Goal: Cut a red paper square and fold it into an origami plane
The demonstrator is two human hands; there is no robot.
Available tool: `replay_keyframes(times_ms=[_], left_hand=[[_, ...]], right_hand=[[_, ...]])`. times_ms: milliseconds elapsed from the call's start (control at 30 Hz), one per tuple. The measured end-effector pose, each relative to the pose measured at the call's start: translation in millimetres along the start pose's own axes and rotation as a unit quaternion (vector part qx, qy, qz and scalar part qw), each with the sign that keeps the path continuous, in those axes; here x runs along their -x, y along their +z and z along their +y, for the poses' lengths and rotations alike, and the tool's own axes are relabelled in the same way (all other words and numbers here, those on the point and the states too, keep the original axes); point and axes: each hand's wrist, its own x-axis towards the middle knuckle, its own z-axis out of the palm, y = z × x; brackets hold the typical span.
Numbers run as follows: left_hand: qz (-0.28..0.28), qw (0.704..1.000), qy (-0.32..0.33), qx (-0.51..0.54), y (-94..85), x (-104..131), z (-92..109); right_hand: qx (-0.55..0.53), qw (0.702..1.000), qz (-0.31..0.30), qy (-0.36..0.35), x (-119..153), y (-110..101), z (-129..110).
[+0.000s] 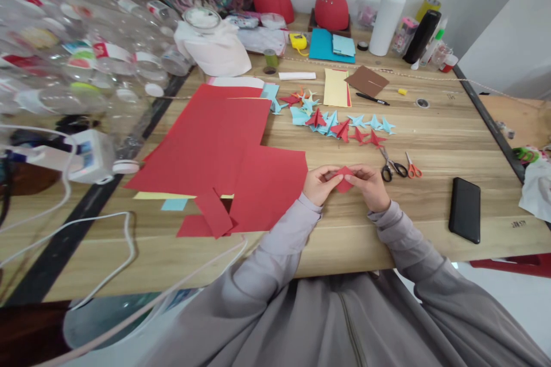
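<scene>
A small diamond-shaped piece of folded red paper [344, 183] is held between my two hands, above the near part of the table. My left hand [319, 184] pinches its left side, thumb in front. On the other side my right hand [371, 184] grips it the same way, and the fingers behind the paper are partly hidden. Beyond the hands lie several folded paper cranes [333, 124] in red and light blue. Black-handled scissors [392, 167] and smaller orange-handled scissors [414, 166] rest just right of my right hand.
Large red paper sheets [215, 137] cover the table's left part, with cut red strips [214, 212] at their near edge. A black phone [465, 210] lies at the right. Plastic bottles [112, 57] crowd the far left. A white cable [124, 218] crosses the left edge.
</scene>
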Motion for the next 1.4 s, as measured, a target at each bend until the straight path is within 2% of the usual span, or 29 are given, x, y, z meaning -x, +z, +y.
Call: replay_keyframes(times_ms=[200, 300, 467, 533, 667, 867, 1167, 1267, 1400], left_hand=[[0.022, 1.000, 0.001, 0.004, -1.0, 1.2, -3.6], [0.036, 0.997, -0.040, 0.050, -2.3, 0.9, -5.1], [0.017, 0.988, -0.114, 0.099, -2.2, 1.0, -3.8], [0.017, 0.991, -0.103, 0.088, -2.0, 1.0, -4.0], [0.013, 0.998, -0.040, 0.045, -1.7, 0.5, -5.3], [0.018, 0.999, -0.036, 0.031, -0.9, 0.9, -4.5], [0.026, 0.979, -0.158, 0.127, 0.9, 0.7, 3.5], [0.039, 0.981, -0.144, 0.121, 0.8, 0.7, 2.0], [0.035, 0.994, -0.076, 0.077, -0.4, 0.7, -4.6]], right_hand=[[0.005, 1.000, 0.013, 0.009, 0.9, -0.7, 2.6], [-0.010, 1.000, 0.014, 0.025, 1.5, -0.7, 2.9], [-0.025, 0.999, 0.027, 0.029, 1.4, -1.3, 3.2], [-0.019, 0.999, 0.014, 0.023, 1.5, -1.2, 3.2], [0.001, 1.000, -0.001, 0.018, 2.1, 0.3, 3.2], [0.006, 1.000, 0.000, 0.017, 2.6, 2.8, 3.1], [-0.014, 0.999, 0.034, 0.038, 1.2, -0.7, 4.6], [-0.024, 0.998, 0.029, 0.046, 0.8, -0.4, 3.5], [-0.006, 0.998, 0.017, 0.058, 1.0, 0.6, 3.5]])
